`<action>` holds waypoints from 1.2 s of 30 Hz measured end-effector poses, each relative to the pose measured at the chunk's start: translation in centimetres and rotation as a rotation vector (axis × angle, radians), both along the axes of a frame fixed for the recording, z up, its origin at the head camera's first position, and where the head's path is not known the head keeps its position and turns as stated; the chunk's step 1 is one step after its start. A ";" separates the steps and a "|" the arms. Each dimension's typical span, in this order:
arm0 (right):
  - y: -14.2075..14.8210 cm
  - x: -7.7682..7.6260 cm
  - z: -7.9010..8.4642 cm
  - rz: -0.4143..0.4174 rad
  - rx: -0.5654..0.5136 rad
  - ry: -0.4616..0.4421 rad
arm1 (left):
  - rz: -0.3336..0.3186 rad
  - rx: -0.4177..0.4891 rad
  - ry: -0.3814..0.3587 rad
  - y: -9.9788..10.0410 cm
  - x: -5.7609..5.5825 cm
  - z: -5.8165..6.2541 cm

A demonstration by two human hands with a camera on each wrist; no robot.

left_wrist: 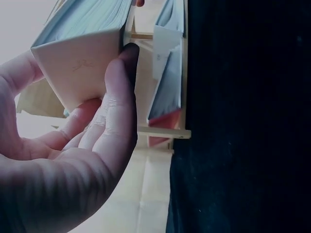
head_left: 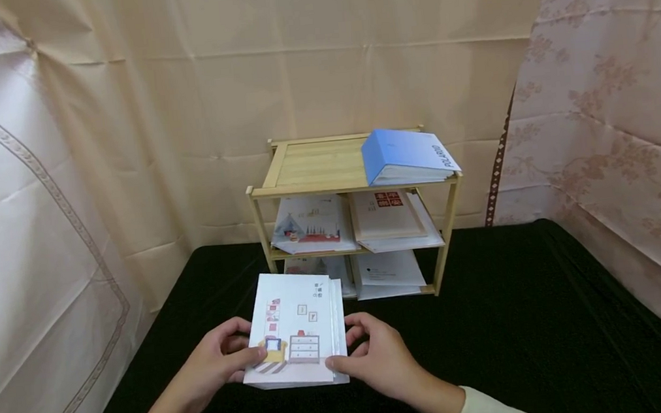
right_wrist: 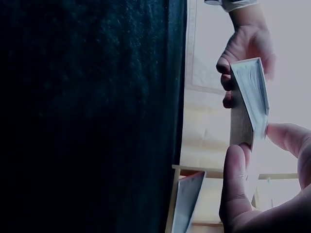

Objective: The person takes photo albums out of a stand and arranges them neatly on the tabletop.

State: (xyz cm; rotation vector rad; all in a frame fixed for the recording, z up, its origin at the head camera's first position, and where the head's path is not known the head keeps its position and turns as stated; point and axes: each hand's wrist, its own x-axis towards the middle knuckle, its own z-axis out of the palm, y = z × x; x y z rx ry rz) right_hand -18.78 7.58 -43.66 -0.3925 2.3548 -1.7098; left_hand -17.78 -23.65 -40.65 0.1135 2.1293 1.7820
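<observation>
Both hands hold up a white photo album (head_left: 293, 321) with a drawing of a yellow armchair and a chest of drawers on its cover. My left hand (head_left: 220, 357) grips its left side, thumb on the cover and fingers curled at the edge. At the opposite side my right hand (head_left: 381, 353) pinches the lower corner between thumb and fingers. In the left wrist view the album's broad spine (left_wrist: 77, 68) lies within the left hand's grasp. The right wrist view shows its page edges (right_wrist: 252, 92), fanned into a wedge between the two hands.
Beyond the album stands a three-tier wooden rack (head_left: 315, 162). On its top right lies a blue album (head_left: 405, 151). The middle tier bears a white album (head_left: 314, 224) and a beige one (head_left: 384, 218); more white albums (head_left: 386, 272) lie below. Dark cloth (head_left: 531, 340) covers the table, with curtains around.
</observation>
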 end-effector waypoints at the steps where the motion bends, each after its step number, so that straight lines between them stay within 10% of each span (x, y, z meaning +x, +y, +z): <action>1: -0.2 0.0 -0.1 0.003 0.002 0.000 | -0.006 0.001 -0.004 -0.2 0.0 -0.1; 36: -12.3 -1.6 -0.6 0.073 0.160 -0.048 | 0.172 -0.254 -0.128 -10.9 0.2 -1.6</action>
